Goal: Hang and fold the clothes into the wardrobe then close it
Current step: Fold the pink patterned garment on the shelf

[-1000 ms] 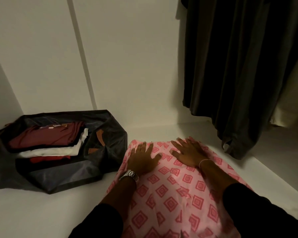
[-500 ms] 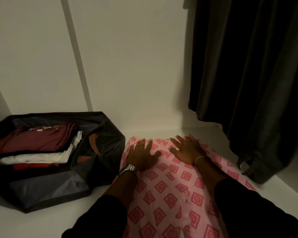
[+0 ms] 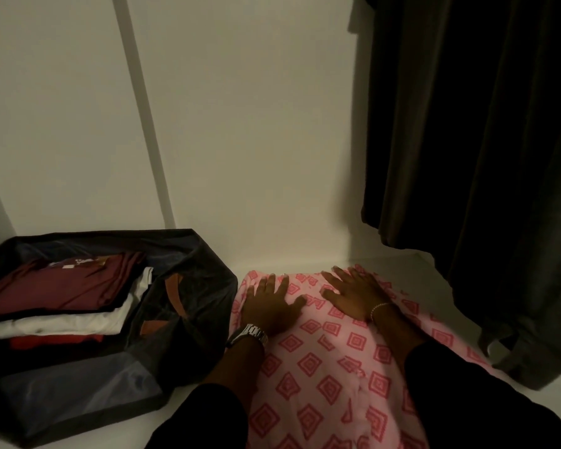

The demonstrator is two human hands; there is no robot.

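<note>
Pink diamond-patterned garment (image 3: 324, 367) lies on the white wardrobe shelf (image 3: 305, 264), long axis running from the viewer toward the back wall. Left hand (image 3: 272, 306) and right hand (image 3: 353, 296) press flat, fingers spread, on its far end.

The person wears black long sleeves (image 3: 208, 416). A silver metal watch (image 3: 248, 333) is on the left wrist, a thin silver bracelet (image 3: 380, 308) on the right.
</note>
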